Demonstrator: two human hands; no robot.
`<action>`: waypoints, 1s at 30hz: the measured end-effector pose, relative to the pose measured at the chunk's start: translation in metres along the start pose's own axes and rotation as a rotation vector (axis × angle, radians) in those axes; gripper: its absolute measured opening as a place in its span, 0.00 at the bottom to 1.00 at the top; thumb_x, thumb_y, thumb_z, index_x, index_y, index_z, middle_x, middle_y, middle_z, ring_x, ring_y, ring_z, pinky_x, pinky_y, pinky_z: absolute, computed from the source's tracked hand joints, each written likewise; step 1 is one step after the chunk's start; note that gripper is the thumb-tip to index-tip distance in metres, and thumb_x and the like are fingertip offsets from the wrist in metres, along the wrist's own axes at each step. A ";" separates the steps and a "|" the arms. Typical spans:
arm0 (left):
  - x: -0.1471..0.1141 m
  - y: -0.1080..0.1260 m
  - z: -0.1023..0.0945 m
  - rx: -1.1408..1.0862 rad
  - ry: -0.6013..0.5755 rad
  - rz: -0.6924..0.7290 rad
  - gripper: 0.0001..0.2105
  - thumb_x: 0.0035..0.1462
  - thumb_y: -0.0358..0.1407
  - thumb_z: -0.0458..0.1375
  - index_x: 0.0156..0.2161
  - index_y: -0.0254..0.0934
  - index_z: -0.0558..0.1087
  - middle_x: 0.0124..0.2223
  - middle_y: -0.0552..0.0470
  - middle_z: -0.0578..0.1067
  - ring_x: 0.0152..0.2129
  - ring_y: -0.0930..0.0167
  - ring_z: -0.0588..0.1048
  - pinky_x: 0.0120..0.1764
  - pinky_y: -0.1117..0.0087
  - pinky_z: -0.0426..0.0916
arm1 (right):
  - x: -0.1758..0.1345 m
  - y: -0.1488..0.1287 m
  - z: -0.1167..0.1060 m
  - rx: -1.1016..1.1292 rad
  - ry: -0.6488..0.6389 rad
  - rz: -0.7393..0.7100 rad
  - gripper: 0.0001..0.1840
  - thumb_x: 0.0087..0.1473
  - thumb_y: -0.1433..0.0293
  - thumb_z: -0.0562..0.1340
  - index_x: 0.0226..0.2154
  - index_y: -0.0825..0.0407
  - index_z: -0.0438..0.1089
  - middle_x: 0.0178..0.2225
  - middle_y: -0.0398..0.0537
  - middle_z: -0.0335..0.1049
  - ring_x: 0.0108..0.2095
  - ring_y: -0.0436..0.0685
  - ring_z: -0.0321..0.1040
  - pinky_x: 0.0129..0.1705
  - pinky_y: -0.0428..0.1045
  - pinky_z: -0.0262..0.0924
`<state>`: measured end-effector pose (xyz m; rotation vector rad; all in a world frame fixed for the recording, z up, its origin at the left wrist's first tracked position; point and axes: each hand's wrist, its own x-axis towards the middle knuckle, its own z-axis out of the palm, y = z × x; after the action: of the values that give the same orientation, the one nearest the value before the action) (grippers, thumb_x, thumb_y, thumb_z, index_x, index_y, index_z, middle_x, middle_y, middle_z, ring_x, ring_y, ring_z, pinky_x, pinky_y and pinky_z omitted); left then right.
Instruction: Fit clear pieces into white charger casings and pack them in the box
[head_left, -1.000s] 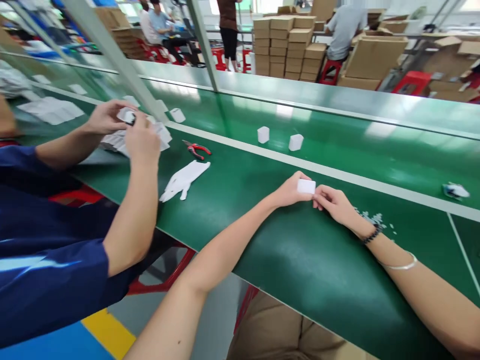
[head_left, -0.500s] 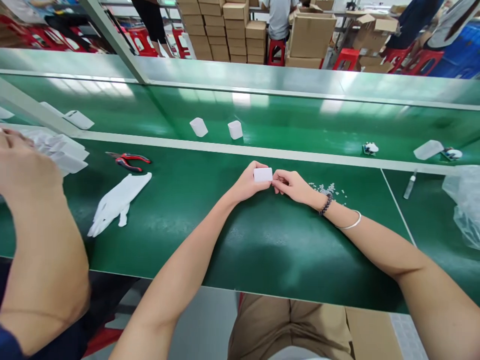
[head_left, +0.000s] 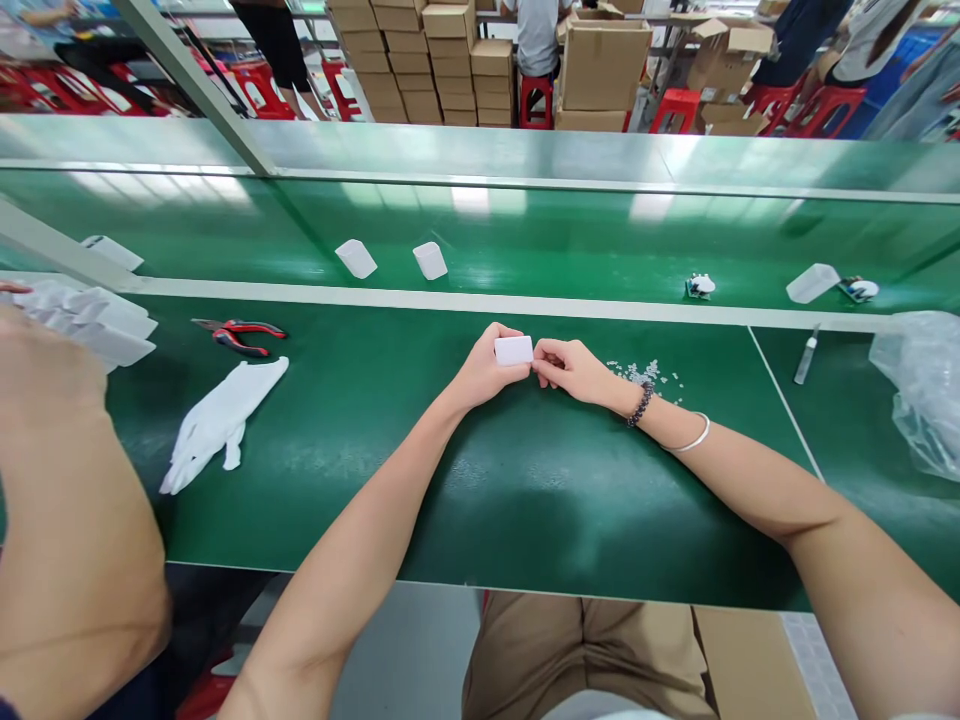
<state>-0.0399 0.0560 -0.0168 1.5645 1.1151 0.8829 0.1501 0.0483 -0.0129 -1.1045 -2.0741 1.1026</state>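
My left hand (head_left: 486, 368) is closed around a small white plastic case (head_left: 514, 350) and holds it above the green bench, one flat face toward me. At the case's right edge is my right hand (head_left: 564, 366), its thumb and forefinger pinched together. Whatever lies between those fingertips is too small to make out. Just behind my right wrist, several tiny pale pieces (head_left: 646, 374) are scattered on the bench.
Red-handled pliers (head_left: 244, 336) and a white glove (head_left: 225, 420) lie left, near a co-worker's arm (head_left: 67, 480) and stacked white cases (head_left: 101, 325). Beyond the pale rail (head_left: 375, 300), white cases (head_left: 430, 261) and a small circuit part (head_left: 700, 287) rest on a green belt. Rightward are a small tube (head_left: 806, 357) and plastic bag (head_left: 926, 390).
The cases and circuit parts on the belt have shifted left relative to the bench. My hands keep nearly the same hold on the case. The whole view has swung slightly.
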 end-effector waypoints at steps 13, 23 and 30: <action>0.000 0.001 -0.002 0.027 -0.021 -0.015 0.20 0.44 0.38 0.63 0.43 0.35 0.65 0.39 0.53 0.71 0.33 0.74 0.70 0.36 0.72 0.64 | 0.002 0.000 0.001 -0.009 0.017 0.016 0.09 0.60 0.68 0.56 0.29 0.53 0.63 0.22 0.40 0.69 0.22 0.47 0.60 0.27 0.43 0.51; 0.000 0.004 -0.003 0.046 -0.004 -0.036 0.20 0.45 0.39 0.63 0.43 0.35 0.64 0.37 0.54 0.71 0.33 0.72 0.70 0.37 0.71 0.65 | 0.004 0.003 0.005 -0.038 0.035 0.033 0.09 0.62 0.71 0.56 0.30 0.54 0.65 0.23 0.39 0.69 0.22 0.46 0.59 0.27 0.42 0.50; 0.004 0.001 -0.005 0.107 0.026 -0.044 0.19 0.44 0.39 0.63 0.41 0.36 0.65 0.35 0.55 0.71 0.31 0.71 0.69 0.35 0.70 0.64 | 0.008 0.006 0.006 0.012 0.024 0.031 0.07 0.60 0.73 0.57 0.29 0.52 0.64 0.24 0.38 0.69 0.25 0.47 0.62 0.30 0.43 0.54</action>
<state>-0.0434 0.0612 -0.0140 1.6137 1.2285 0.8280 0.1436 0.0551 -0.0209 -1.1416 -2.0355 1.1102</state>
